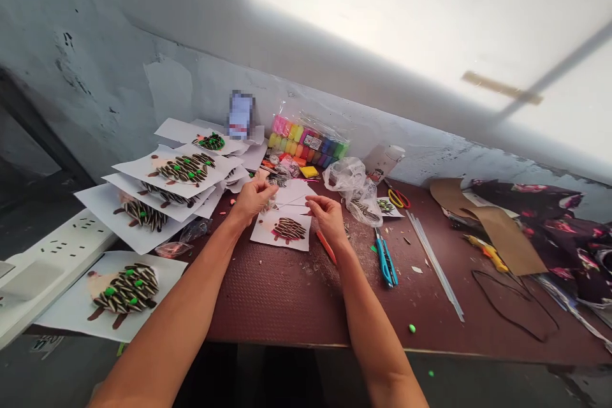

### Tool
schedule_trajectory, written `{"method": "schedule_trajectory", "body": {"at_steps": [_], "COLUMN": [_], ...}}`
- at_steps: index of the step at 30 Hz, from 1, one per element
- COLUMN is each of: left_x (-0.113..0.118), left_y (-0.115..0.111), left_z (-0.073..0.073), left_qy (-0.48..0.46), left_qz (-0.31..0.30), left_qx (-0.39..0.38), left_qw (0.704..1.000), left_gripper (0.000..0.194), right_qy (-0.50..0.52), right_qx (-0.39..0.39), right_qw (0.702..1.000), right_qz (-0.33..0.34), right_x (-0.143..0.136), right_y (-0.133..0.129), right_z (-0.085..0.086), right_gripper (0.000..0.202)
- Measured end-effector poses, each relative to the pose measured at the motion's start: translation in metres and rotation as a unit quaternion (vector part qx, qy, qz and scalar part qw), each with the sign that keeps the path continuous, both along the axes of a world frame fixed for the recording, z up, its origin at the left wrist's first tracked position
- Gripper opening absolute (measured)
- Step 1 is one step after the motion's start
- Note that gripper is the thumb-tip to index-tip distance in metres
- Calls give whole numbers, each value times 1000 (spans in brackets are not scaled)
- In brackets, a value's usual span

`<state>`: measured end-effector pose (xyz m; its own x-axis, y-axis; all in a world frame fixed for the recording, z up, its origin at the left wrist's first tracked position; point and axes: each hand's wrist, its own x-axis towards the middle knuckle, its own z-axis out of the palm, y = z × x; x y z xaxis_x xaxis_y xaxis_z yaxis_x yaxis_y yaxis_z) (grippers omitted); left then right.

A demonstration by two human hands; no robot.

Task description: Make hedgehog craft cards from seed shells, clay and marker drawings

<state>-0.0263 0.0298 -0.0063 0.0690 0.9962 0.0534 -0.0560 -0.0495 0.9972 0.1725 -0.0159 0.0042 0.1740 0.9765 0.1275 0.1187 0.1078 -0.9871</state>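
A small white card [264,238] lies in the middle of the brown table, bearing a hedgehog made of striped seeds with a pinkish face. Above its upper left corner is my left hand [255,196], fingers pinched together on something I cannot make out. My right hand [326,211], also pinched, is over the card's upper right side. A thin pale strand [291,203] seems to run between the two hands; its ends are hidden by the fingers. Behind the card lies a blank white sheet [297,191].
Hedgehog pictures [184,167] are stacked at the left, beside a white power strip [52,261]. Coloured clay packs [308,140] stand against the wall. To the right lie a plastic bag [351,182], a teal cutter [385,259], scissors [398,196], clear sticks [435,264] and a yellow glue gun [488,253].
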Motion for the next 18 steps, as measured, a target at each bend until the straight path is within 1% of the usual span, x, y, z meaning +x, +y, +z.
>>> {"method": "schedule_trajectory", "body": {"at_steps": [2, 4, 6, 7, 9, 11, 12, 14, 16, 18], "left_x": [-8, -15, -18, -19, -17, -13, -12, -10, -9, -8], "left_y": [5, 7, 6, 5, 0, -4, -5, -7, -7, -6], "left_z": [-6, -12, -16, -16, -14, -10, -8, -4, -2, -2], "left_qy": [86, 183, 278, 331, 440, 518, 539, 559, 562, 560], "left_qz": [33, 65, 63, 51, 19, -7, -17, -30, -40, -38], "left_qx": [57, 75, 73, 64, 43, 32, 31, 30, 31, 34], "left_qw": [994, 978, 956, 940, 897, 855, 842, 828, 826, 827], "left_gripper": [23, 6, 6, 5, 5, 16, 20, 24, 25, 26], "right_qy": [-8, -37, -78, -96, -114, -108, -98, -82, -77, -76], "right_qx": [-12, -8, 4, 10, 11, 3, -3, -12, -16, -18], "right_qw": [1000, 999, 997, 995, 993, 994, 995, 997, 997, 997], "right_qz": [-5, -7, -16, -24, -32, -25, -19, -7, 1, 9], "right_x": [6, 12, 15, 15, 16, 14, 14, 12, 12, 12], "right_y": [2, 3, 3, 3, 2, 2, 2, 3, 5, 6], "right_z": [-1, -3, -5, -5, -7, -8, -9, -10, -11, -12], "right_gripper": [30, 29, 29, 31, 32, 30, 27, 20, 16, 17]}}
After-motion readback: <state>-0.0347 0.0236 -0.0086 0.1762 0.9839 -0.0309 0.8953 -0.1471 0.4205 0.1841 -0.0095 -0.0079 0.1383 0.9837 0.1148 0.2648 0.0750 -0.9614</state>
